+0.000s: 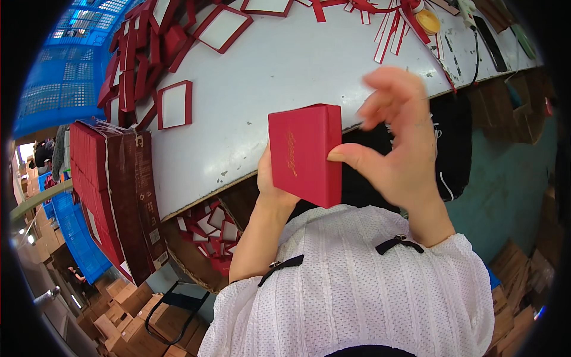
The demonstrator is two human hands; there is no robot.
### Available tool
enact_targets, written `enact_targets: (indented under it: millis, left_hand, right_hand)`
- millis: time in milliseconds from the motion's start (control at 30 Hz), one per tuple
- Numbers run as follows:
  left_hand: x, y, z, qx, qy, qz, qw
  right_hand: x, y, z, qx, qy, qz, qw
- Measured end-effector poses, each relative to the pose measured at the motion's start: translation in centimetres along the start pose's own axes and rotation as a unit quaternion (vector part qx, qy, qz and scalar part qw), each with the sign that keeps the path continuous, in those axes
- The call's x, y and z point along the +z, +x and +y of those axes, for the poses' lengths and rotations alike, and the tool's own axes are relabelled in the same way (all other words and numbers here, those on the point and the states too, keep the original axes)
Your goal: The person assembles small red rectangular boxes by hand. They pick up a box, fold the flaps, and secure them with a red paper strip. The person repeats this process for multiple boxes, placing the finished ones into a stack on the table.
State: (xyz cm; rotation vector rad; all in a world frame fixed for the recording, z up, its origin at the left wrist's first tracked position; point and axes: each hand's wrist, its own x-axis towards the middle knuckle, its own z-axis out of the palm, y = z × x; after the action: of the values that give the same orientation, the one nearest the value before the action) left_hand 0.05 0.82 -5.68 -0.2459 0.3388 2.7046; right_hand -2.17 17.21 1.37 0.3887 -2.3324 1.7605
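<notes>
A red gift box (pixel 304 154) with gold lettering on its face stands tilted in front of my body, just off the table's near edge. My left hand (pixel 270 175) grips it from the left and behind; its fingers are mostly hidden by the box. My right hand (pixel 398 134) is at the right of the box, its fingers spread apart and slightly blurred. The right thumb tip reaches the box's right side and seems to touch it, while the other fingers stay off it.
Red box parts with white insides (pixel 175 104) are heaped on the white table (pixel 256 77) at the far left, beside blue crates (pixel 68 71). A carton of red boxes (pixel 113 190) stands left. Red strips (pixel 389 35) and a yellow tape roll (pixel 427 22) lie far right.
</notes>
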Motion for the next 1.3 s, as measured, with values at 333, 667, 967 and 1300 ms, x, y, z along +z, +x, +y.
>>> enact_targets:
  millis: [333,667,967,1300]
  left_hand:
    - [-2.1,0.0,0.1,0.042,-0.016,-0.052,0.998]
    - [0.0,1.9,2.2,0.220,0.680,0.024,0.699]
    - [-0.7,0.1,5.2,0.130,0.655,-0.025,0.744]
    - [0.2,-8.2,7.8,0.247,0.660,0.016,0.710]
  right_hand:
    - [1.9,-2.3,2.2,0.258,0.369,-0.126,0.884]
    - [3.8,-0.9,4.6,0.215,0.183,-0.175,0.943]
    - [-3.9,3.7,11.3,-0.083,-0.373,0.111,0.918]
    - [-8.1,4.2,15.6,-0.064,-0.494,0.083,0.863]
